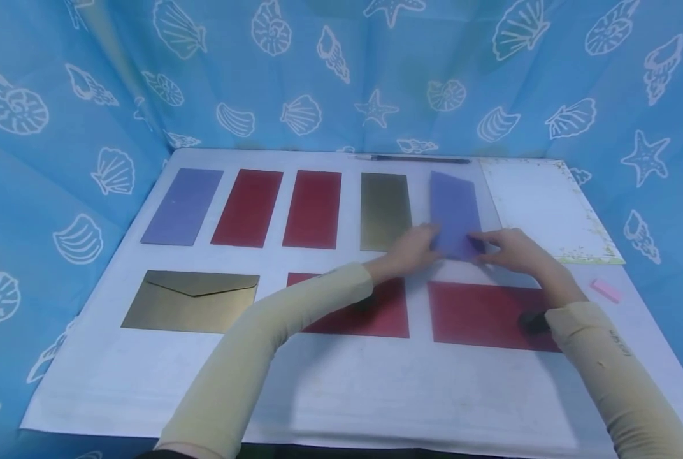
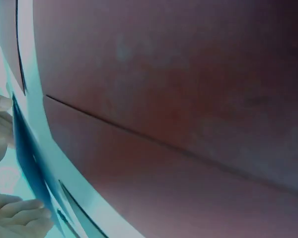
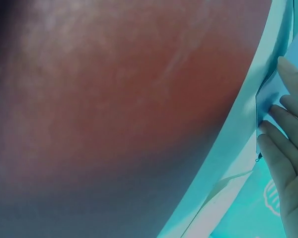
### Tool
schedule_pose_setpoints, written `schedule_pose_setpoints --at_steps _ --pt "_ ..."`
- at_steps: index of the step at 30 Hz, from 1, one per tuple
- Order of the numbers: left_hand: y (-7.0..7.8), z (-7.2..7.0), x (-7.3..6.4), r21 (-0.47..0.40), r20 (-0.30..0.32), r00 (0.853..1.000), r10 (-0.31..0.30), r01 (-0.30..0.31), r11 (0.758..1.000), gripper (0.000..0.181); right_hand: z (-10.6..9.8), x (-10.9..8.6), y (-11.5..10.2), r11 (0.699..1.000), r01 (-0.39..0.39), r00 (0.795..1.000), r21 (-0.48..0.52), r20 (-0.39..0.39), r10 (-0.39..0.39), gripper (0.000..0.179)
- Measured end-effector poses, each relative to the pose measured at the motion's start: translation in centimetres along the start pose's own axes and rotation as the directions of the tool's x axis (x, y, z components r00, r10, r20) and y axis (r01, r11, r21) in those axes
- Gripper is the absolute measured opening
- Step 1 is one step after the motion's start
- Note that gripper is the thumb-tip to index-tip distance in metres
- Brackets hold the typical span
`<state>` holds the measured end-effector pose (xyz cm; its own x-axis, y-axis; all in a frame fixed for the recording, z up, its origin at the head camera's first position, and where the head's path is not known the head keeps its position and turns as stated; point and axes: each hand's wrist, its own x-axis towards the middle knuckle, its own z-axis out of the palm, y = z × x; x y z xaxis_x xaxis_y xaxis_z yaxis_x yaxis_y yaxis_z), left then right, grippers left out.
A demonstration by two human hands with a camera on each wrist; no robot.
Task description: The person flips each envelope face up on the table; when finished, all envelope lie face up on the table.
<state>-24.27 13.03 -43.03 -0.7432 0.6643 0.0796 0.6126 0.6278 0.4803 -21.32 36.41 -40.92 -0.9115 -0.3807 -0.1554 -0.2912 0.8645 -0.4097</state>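
Observation:
Both hands hold a purple envelope (image 1: 455, 213) at the right of the back row, its far edge slanted. My left hand (image 1: 411, 250) pinches its near left corner, beside a gold envelope (image 1: 384, 207). At the near right edge, my right hand (image 1: 516, 254) grips it with thumb and fingers. In the right wrist view the right hand's fingers (image 3: 283, 148) lie along the edge of the same bluish-looking envelope (image 3: 270, 96). Under the forearms lie two red envelopes, one in the middle (image 1: 387, 312) and one at the right (image 1: 473, 312), each partly covered by an arm.
Further left in the back row lie a purple envelope (image 1: 182, 207) and two red ones (image 1: 246, 207). A gold envelope (image 1: 192, 309) with its flap showing lies in front. A pen (image 1: 422, 159), a floral-bordered sheet (image 1: 548, 207) and a pink eraser (image 1: 606, 290) also rest on the white table (image 1: 376, 395).

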Motion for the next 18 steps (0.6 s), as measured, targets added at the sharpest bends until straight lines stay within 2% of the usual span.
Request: schedule_pose_setpoints --at_steps 5,13,18 --pt "0.2 -0.5 -0.3 -0.020 -0.055 0.998 0.019 -0.020 1.000 0.065 -0.2 -0.2 -0.2 0.999 0.049 0.998 0.018 -0.029 -0.048 0.059" --pt "0.6 -1.0 -0.8 -0.035 -0.153 0.985 0.085 -0.091 0.995 0.061 -0.3 -0.5 -0.6 0.996 0.083 0.996 0.029 -0.040 -0.081 0.058" --pt "1.2 -1.7 -1.1 -0.050 -0.176 0.978 0.115 -0.125 0.991 0.063 -0.4 -0.4 -1.1 0.993 0.110 0.993 0.047 -0.055 -0.107 0.057"
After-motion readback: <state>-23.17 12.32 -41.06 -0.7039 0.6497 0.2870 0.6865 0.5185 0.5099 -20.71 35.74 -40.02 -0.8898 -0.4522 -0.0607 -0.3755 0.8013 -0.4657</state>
